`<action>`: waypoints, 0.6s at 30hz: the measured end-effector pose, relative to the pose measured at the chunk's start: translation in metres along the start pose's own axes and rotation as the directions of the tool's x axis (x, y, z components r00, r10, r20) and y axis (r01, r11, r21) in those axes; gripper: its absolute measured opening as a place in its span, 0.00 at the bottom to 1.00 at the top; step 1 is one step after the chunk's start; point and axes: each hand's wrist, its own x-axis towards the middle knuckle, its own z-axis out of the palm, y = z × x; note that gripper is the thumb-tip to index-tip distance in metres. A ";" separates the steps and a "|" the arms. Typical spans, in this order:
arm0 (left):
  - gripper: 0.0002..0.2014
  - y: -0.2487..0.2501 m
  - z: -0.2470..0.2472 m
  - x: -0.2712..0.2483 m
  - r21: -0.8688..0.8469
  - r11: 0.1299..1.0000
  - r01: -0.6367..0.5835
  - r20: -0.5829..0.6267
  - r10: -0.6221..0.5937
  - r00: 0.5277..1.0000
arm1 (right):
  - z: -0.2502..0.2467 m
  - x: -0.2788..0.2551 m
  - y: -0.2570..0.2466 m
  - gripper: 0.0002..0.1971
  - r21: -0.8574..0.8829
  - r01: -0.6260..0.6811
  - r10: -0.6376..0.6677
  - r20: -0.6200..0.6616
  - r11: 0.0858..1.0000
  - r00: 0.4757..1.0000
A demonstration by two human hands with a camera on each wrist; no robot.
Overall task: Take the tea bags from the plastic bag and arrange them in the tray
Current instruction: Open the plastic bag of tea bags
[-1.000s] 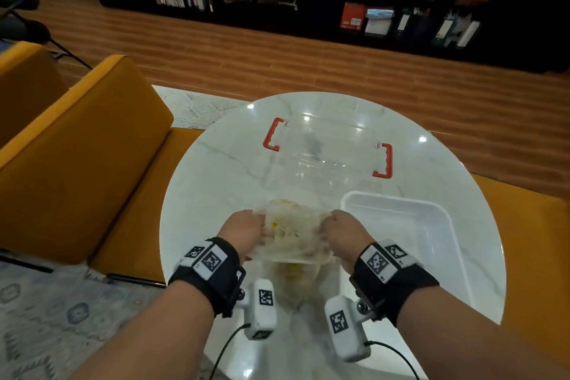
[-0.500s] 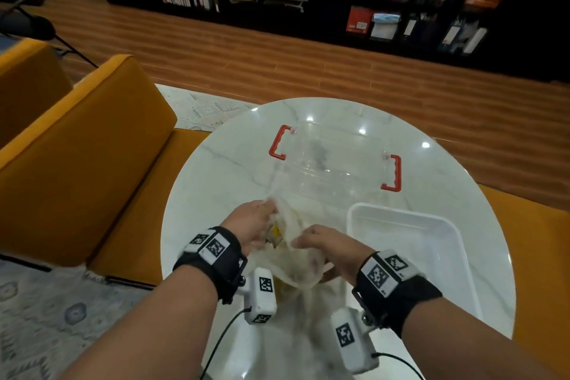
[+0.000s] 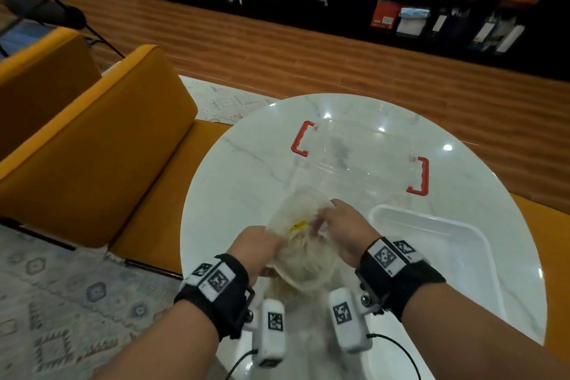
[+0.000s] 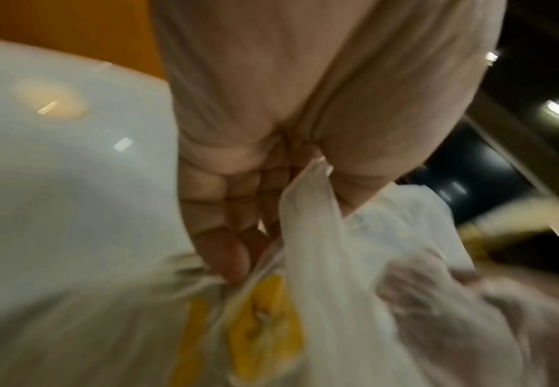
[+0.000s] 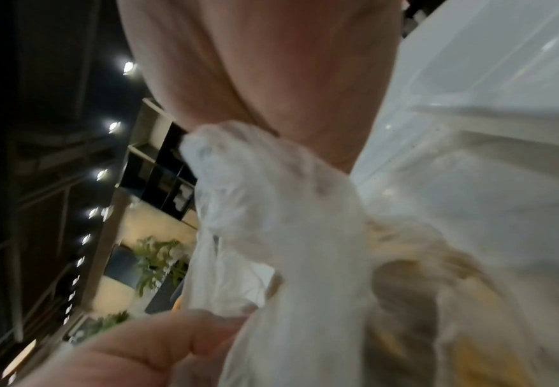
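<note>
We are gripping the bag's [image 3: 303,251] rim with our left hand [image 3: 253,248], fingers curled. Our right hand [image 3: 340,227] is reaching inside the bag; grip unclear. Tea bags [image 3: 297,227] are sitting inside. Tray [image 3: 481,259] is lying just right on table [image 3: 234,194].
</note>
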 end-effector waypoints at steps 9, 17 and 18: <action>0.13 0.005 -0.022 0.013 -0.790 0.612 -0.035 -0.062 -0.022 0.998 | -0.020 -0.022 0.016 0.13 0.251 -0.097 0.068 0.121 0.963 0.990; 0.05 -0.007 -0.020 0.026 -0.259 0.959 -0.117 -0.179 0.071 0.981 | -0.014 -0.012 0.013 0.08 -0.425 0.109 -0.146 -0.056 0.899 0.988; 0.04 -0.006 -0.019 0.027 -0.494 0.867 -0.068 -0.092 0.026 0.995 | -0.010 -0.010 0.010 0.08 -0.377 0.109 -0.135 -0.044 0.920 0.990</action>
